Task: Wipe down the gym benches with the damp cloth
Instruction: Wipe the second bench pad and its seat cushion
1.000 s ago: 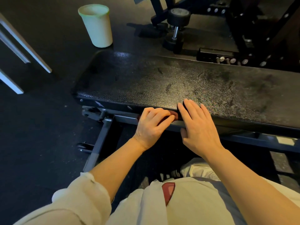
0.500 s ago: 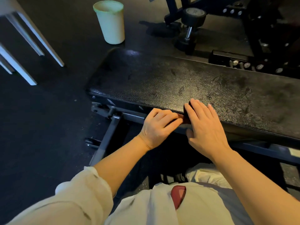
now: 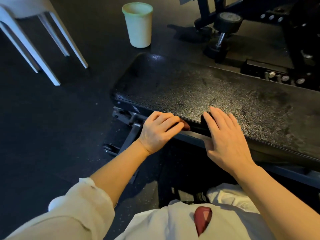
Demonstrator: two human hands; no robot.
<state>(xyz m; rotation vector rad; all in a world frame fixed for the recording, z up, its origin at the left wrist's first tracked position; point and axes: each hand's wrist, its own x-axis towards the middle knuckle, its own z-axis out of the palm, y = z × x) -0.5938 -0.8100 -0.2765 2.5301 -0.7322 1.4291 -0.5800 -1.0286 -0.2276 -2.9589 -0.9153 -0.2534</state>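
While the cup [image 3: 138,25] stands apart, left hand [image 3: 159,130] grips cloth [image 3: 185,126].

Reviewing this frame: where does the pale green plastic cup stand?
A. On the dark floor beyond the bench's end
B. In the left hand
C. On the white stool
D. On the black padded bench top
A: the pale green plastic cup stands upright on the dark floor, past the black padded bench.
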